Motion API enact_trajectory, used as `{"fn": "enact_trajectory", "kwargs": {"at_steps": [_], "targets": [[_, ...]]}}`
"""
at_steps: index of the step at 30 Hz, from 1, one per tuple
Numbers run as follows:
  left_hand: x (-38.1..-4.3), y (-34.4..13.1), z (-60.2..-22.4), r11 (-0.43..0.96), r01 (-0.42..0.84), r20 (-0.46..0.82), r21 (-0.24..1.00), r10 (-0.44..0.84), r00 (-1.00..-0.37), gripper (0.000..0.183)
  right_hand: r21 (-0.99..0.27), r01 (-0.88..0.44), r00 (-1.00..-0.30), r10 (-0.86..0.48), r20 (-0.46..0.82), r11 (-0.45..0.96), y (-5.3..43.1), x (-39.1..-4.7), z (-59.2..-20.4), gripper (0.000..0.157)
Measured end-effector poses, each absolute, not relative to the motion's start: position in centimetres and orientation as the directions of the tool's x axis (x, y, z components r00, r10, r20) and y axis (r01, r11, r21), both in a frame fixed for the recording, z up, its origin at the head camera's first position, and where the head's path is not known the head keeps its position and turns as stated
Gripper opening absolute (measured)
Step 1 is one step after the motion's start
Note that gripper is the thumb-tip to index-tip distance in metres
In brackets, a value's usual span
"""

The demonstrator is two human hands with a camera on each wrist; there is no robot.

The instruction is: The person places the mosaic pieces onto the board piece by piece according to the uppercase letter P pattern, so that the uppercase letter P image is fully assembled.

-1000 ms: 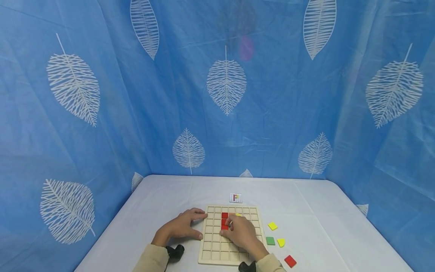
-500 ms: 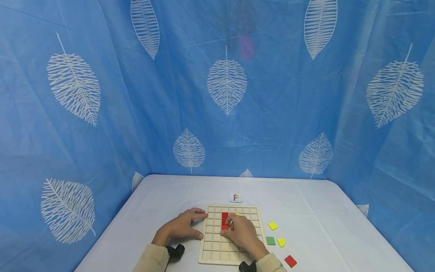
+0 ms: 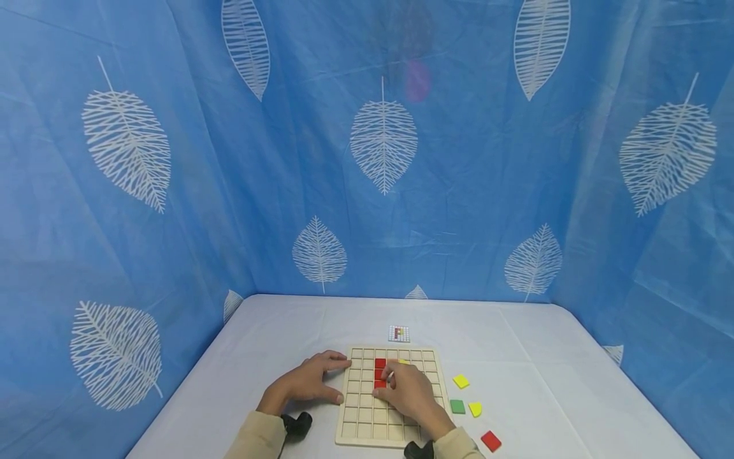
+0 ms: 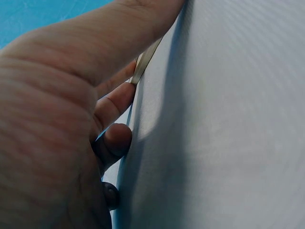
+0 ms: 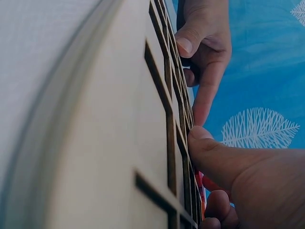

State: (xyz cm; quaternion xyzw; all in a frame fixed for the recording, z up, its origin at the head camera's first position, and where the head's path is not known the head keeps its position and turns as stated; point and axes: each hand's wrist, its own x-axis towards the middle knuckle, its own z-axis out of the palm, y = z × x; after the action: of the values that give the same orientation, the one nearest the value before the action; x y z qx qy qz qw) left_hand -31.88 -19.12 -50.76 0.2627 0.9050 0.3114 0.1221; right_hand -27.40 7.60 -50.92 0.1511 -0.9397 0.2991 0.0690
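Note:
A pale wooden grid board [image 3: 364, 414] lies on the table. On it stand red square tiles [image 3: 380, 363] in a column, with a yellow tile [image 3: 403, 361] to their right, partly behind my right hand. My right hand [image 3: 408, 389] is over the board, its thumb at the lower end of the red column and its curled index finger beside it, pinching the lowest red tile [image 3: 380, 384]. In the right wrist view the thumb [image 5: 209, 148] rests at the board's grid, with red showing past it. My left hand [image 3: 312, 377] touches the board's left edge with spread fingers and thumb.
Right of the board lie a yellow square tile [image 3: 461, 381], a green tile [image 3: 457, 407], a yellow tile with a rounded side [image 3: 475, 409] and a red tile [image 3: 490, 441]. A small printed pattern card [image 3: 398, 334] lies behind the board. Blue leaf-patterned cloth [image 3: 453, 191] encloses the white table [image 3: 516, 357].

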Motion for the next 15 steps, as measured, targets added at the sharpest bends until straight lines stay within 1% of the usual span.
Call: {"fn": "enact_trajectory", "kwargs": {"at_steps": [15], "targets": [[-31.79, -19.04, -50.73, 0.677, 0.387, -0.067, 0.626, 0.541, -0.839, 0.082, -0.550, -0.308, -0.951, -0.231, 0.206, 0.776, 7.61, -27.37, -51.12, 0.028]]}}
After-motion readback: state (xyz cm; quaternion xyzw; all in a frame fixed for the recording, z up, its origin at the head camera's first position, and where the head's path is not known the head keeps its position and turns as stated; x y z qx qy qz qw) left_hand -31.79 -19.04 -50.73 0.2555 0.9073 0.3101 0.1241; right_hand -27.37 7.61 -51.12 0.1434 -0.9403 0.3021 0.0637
